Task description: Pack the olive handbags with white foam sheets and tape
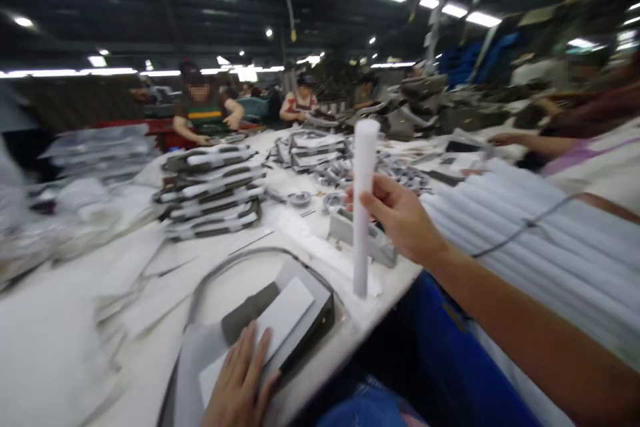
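Right fingers (375,205) pinch an upright white roll (363,247), which over-squeezing might crease; left fingers (243,355) lie flat on white card (289,307).

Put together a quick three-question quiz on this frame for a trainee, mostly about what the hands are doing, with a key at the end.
1. What does the right hand hold?
A) A pair of scissors
B) A nearly upright white roll
C) A blue bottle

2. True or false: the left hand is raised in the air, touching nothing.

3. Fill in one word: in the picture, the layered stack of dark and white pieces stands to the ____ of the white roll.

Key:
1. B
2. False; it lies with its fingers spread on a flat white piece.
3. left
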Tool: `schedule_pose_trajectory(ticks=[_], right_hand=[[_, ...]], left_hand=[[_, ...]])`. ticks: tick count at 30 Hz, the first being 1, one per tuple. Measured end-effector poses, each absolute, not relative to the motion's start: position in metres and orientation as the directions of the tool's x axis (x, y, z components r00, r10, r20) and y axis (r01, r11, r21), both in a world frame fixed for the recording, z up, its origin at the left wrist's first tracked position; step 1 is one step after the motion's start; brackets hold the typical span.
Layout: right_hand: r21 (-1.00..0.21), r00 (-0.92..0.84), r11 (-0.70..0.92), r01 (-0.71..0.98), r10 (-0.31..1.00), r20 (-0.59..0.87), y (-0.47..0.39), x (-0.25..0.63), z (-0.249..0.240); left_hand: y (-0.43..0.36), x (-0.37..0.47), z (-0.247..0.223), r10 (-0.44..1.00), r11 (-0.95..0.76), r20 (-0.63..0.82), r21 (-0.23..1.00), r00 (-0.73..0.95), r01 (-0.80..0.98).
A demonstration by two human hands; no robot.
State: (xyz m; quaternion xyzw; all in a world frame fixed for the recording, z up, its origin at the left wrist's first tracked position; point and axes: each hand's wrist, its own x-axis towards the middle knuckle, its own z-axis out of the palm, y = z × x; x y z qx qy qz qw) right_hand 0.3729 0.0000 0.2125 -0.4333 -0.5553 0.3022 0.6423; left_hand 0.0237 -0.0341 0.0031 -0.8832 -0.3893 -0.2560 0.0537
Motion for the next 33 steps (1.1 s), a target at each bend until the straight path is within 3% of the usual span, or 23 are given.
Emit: schedule_pose_trajectory(ticks=[2,5,7,9,11,13,14,16,18,21,24,28,33], right_hand=[[-0.980,0.232,0.164,-0.113,0.963,0.135,-0.025,0.362,0.173],[-0.936,0.162,-0.196,-0.294,0.954,-0.251,-0.072,0.347,0.113],[-0.870,0.047,-0.353,-0.344,0.919,-0.392,-0.102,0.338,0.085],[-0.851,-0.015,-0.428,-0.303,0.895,-0.445,-0.122,0.335,0.071],[-0.921,0.040,-0.367,-0.133,0.926,-0.375,-0.126,0.340,0.069],[-0.971,0.092,-0.123,0.203,0.990,-0.106,-0.119,0.349,0.070],[-0.920,0.038,0.053,0.389,0.997,0.074,-0.114,0.352,0.070],[-0.674,-0.191,0.397,0.622,0.913,0.362,-0.103,0.349,0.065],[-0.438,-0.369,0.598,0.671,0.782,0.502,-0.095,0.333,0.057],[-0.275,-0.391,0.682,0.678,0.651,0.651,-0.085,0.293,0.039],[-0.235,-0.336,0.704,0.670,0.570,0.750,-0.072,0.257,0.021],[-0.256,-0.268,0.664,0.703,0.580,0.769,-0.058,0.232,0.002],[-0.270,-0.326,0.732,0.625,0.559,0.762,-0.062,0.238,0.009]], left_hand=[[-0.046,0.023,0.004,0.684,-0.646,0.447,0.003,0.577,0.764],[-0.050,0.029,0.010,0.735,-0.623,0.337,-0.008,0.588,0.782],[-0.049,0.032,0.014,0.760,-0.620,0.269,0.025,0.592,0.784],[-0.047,0.031,0.019,0.778,-0.617,0.211,0.075,0.592,0.784],[-0.042,0.027,0.029,0.801,-0.599,0.127,0.168,0.585,0.783],[-0.032,0.024,0.044,0.811,-0.561,0.008,0.292,0.585,0.775],[-0.026,0.023,0.052,0.805,-0.542,-0.049,0.346,0.591,0.766],[-0.014,0.021,0.069,0.774,-0.530,-0.120,0.414,0.622,0.740],[-0.004,0.021,0.082,0.742,-0.546,-0.145,0.438,0.655,0.715],[0.002,0.024,0.090,0.722,-0.554,-0.165,0.445,0.672,0.704],[-0.001,0.025,0.089,0.726,-0.555,-0.168,0.429,0.667,0.712],[-0.012,0.023,0.081,0.736,-0.562,-0.152,0.405,0.660,0.721],[-0.026,0.021,0.057,0.771,-0.598,-0.011,0.334,0.637,0.729]])
